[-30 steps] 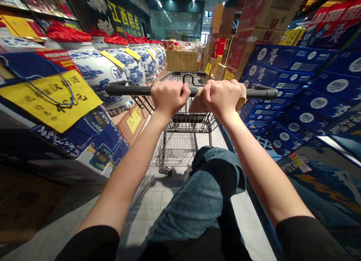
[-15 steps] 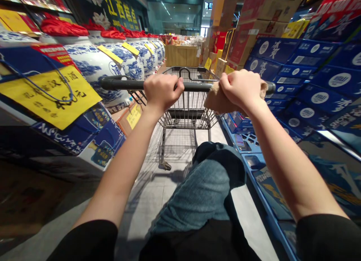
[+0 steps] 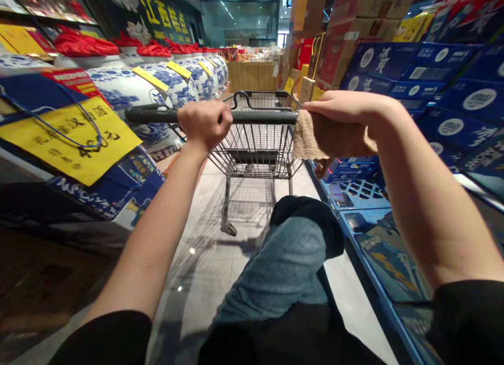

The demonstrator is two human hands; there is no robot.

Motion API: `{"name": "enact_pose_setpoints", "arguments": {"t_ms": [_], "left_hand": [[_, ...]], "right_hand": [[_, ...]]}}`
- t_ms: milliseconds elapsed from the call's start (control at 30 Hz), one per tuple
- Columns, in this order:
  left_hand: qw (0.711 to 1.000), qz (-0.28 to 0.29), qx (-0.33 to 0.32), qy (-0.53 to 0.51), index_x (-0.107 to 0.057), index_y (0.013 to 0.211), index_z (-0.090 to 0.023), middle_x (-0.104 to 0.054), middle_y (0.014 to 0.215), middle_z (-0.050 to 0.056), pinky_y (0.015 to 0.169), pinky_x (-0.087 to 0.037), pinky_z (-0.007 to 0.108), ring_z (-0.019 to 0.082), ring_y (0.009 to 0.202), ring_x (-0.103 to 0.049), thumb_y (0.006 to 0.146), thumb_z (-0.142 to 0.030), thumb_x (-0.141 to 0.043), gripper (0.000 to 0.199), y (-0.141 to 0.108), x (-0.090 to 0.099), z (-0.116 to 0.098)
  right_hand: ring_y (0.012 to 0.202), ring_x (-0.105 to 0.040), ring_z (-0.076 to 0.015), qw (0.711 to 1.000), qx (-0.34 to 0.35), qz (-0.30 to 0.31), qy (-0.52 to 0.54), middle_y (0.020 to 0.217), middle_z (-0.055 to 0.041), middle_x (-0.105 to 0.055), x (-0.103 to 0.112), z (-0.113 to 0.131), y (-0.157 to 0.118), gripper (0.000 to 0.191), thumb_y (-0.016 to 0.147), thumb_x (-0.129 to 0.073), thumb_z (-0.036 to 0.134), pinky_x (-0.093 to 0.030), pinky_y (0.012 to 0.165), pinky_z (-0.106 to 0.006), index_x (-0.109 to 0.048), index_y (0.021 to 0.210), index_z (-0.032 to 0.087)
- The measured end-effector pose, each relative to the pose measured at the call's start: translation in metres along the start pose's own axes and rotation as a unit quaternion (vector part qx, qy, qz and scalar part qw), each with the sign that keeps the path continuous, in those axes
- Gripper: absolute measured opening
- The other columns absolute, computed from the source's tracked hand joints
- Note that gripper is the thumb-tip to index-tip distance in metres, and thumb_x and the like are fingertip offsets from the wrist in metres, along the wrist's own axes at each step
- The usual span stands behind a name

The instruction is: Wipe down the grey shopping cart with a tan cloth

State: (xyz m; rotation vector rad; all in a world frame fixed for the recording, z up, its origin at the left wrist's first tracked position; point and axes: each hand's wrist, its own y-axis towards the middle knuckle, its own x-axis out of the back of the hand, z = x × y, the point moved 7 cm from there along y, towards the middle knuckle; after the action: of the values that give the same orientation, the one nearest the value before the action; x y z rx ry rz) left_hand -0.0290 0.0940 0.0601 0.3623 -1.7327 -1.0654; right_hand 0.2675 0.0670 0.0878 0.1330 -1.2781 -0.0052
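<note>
1. I'm seeing the left hand (image 3: 205, 124) closing firmly around the cart handle (image 3: 260, 117).
2. I'm seeing the right hand (image 3: 342, 113) curling over that handle, pressing a tan cloth (image 3: 309, 136) against it.
3. I'm passing blue-and-white jars (image 3: 129, 89) on the left.

A: Diff vs the last frames?
B: My right hand (image 3: 342, 110) has slid outward along the cart handle (image 3: 212, 116). No more fist; fingers lie flatter across the bar.
A: Cloth?
B: The beige towel (image 3: 311, 136) has moved out with my hand and now hangs lower, below the bar.
A: Surroundings?
B: View has swung left. More of the blue plastic crate (image 3: 362, 194) shows to the right of the cart.
</note>
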Motion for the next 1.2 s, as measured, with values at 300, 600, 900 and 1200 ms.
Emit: {"name": "enact_pose_setpoints", "arguments": {"t_ms": [300, 600, 900, 1200], "left_hand": [[0.999, 0.025, 0.036, -0.007, -0.067, 0.082, -0.030, -0.062, 0.067, 0.005, 0.077, -0.028, 0.044, 0.030, 0.092, -0.052, 0.093, -0.066, -0.032, 0.051, 0.010, -0.005, 0.034], [0.994, 0.058, 0.088, -0.031, -0.071, 0.095, -0.031, -0.061, 0.067, 0.006, 0.081, -0.021, 0.043, 0.032, 0.100, -0.041, 0.090, -0.077, -0.021, 0.068, 0.019, -0.020, 0.037], [0.987, 0.097, 0.126, 0.009, -0.073, 0.096, -0.028, -0.062, 0.072, 0.006, 0.082, -0.020, 0.043, 0.029, 0.098, -0.039, 0.093, -0.075, -0.014, 0.076, 0.036, -0.026, 0.049], [0.988, 0.138, -0.028, -0.062, -0.076, 0.083, -0.033, -0.068, 0.071, 0.009, 0.076, -0.028, 0.043, 0.033, 0.094, -0.055, 0.094, -0.075, -0.024, 0.067, 0.053, -0.052, -0.065]], "right_hand": [[0.063, -0.042, -0.0142, 0.985, 0.145, -0.023, 0.092, 0.059, 0.0007, -0.049, 0.003, 0.003, 0.007, 0.043, 0.099, -0.062, 0.049, -0.042, 0.070, -0.036, -0.060, 0.067, 0.020], [0.070, -0.040, -0.0195, 0.901, 0.157, -0.354, 0.198, 0.059, 0.0005, -0.031, -0.007, -0.010, -0.031, 0.048, 0.101, -0.050, 0.049, -0.034, 0.071, -0.035, -0.032, 0.061, 0.028], [0.064, -0.039, -0.0145, 0.977, 0.155, -0.099, 0.108, 0.049, 0.0009, -0.036, -0.001, 0.027, 0.013, 0.048, 0.091, -0.067, 0.045, -0.030, 0.067, -0.032, -0.043, 0.055, 0.024], [0.066, -0.044, -0.0174, 0.960, 0.143, -0.205, 0.129, 0.053, 0.0003, -0.036, -0.014, 0.036, 0.025, 0.047, 0.094, -0.058, 0.055, -0.035, 0.066, -0.033, -0.045, 0.061, 0.024]]}}
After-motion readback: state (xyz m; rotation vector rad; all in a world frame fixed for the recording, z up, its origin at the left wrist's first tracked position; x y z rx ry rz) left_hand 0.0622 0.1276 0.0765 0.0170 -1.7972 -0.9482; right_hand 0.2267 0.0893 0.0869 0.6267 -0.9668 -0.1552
